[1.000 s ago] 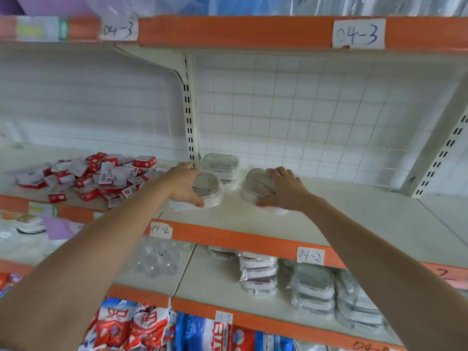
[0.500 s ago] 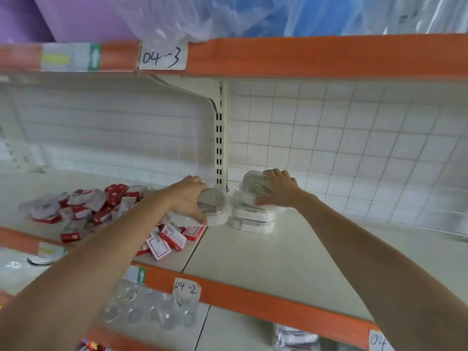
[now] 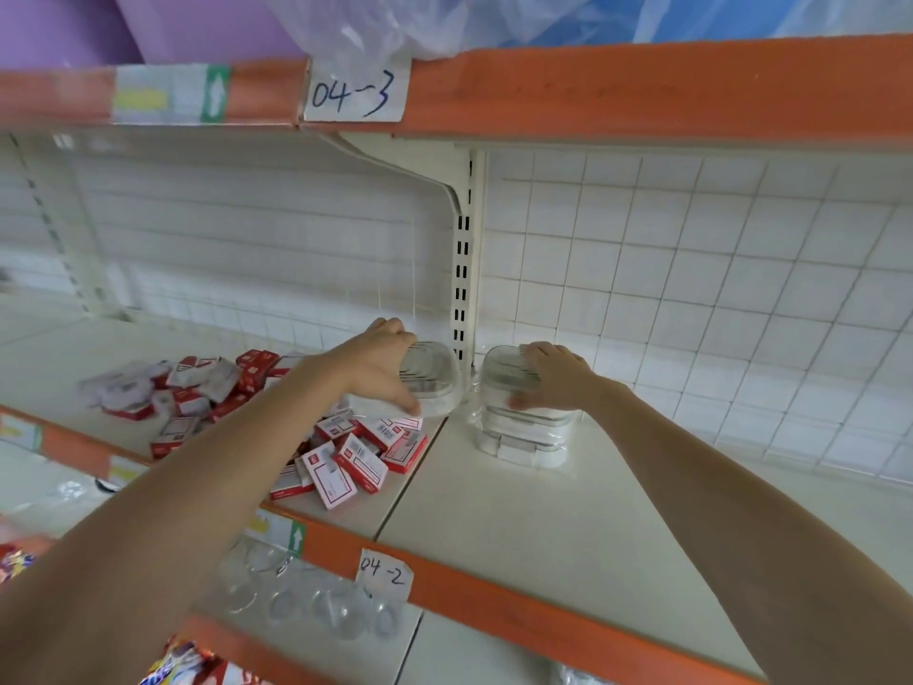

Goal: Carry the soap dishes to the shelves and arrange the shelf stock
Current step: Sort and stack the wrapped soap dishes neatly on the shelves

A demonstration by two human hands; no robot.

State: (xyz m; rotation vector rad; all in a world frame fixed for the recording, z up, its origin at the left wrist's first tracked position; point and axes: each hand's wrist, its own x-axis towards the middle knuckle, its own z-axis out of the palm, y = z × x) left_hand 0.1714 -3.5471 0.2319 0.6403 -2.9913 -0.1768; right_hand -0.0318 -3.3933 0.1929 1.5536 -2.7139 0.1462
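Gripping a soap dish (image 3: 429, 378) aloft, the left hand (image 3: 383, 368) waits; at three o'clock, the right hand (image 3: 553, 375) holds another (image 3: 506, 375), seating it atop the stack (image 3: 523, 432) to build height.

Head view, close, facing shelf (image 3: 568, 511)

Glossy clear-plastic soap dishes (image 3: 523, 427); matt cream shelf (image 3: 543, 516); cardboard boxes (image 3: 346, 467).

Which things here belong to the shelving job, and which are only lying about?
Job:
- soap dish, held by left hand
- stack of soap dishes, under right hand
- shelf

Lying about:
- red-and-white boxes
- clear cups below
- plastic sheeting above
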